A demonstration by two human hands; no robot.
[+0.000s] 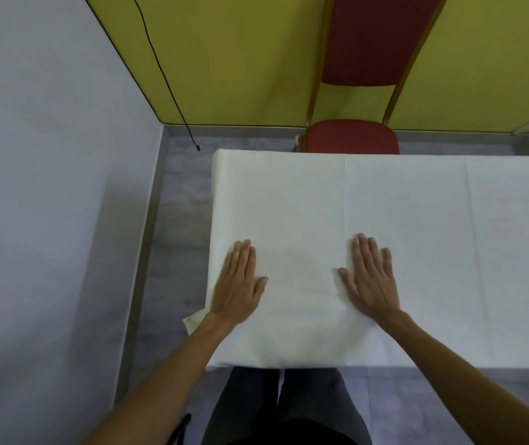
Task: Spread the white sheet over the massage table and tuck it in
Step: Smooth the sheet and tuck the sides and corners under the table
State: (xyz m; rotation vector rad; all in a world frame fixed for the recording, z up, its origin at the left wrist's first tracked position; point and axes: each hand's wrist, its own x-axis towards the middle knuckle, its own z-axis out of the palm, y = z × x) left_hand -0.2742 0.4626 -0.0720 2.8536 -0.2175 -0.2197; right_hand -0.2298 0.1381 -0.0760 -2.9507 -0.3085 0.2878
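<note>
The white sheet [385, 203] lies flat over the massage table, covering its whole top; the table itself is hidden under it. My left hand [239, 284] rests palm down on the sheet near the table's left end, fingers straight and together. My right hand [370, 277] lies palm down about a hand's width to the right, fingers slightly apart. Neither hand grips the cloth. A small corner of sheet [194, 321] sticks out past the left edge beside my left wrist. Faint fold creases run across the sheet.
A red chair with a gold frame [353, 136] stands right behind the table's far edge against the yellow wall. A black cable [173, 94] hangs down the wall to the floor. A grey wall [48, 187] runs along the left, with a narrow strip of floor between.
</note>
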